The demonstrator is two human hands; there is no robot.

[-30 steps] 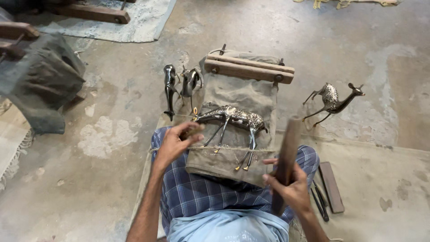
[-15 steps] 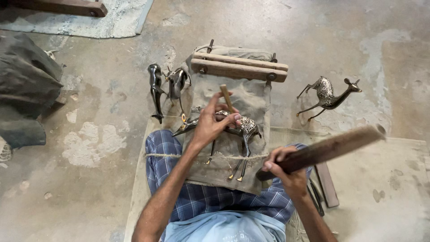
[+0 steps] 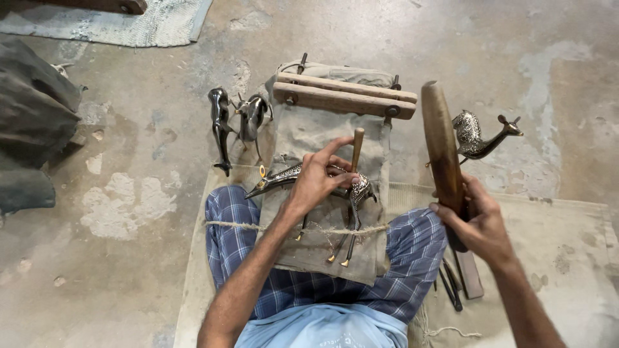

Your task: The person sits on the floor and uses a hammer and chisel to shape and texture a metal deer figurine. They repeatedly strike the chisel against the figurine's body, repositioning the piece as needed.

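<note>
Left hand (image 3: 317,180) pinching upright punch (image 3: 356,149) on deer figure (image 3: 309,183); right hand (image 3: 474,222) clasping raised mallet (image 3: 442,151), rightward, long axis near-vertical.

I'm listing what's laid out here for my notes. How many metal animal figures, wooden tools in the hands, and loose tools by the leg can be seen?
Metal animal figures: 4 – one on the lap under the left hand, two dark ones on the floor, one deer.
Wooden tools in hand: 2 – mallet in the right hand, punch in the left.
Loose tools by the leg: about 3, partly hidden.
Total: about 9
</note>
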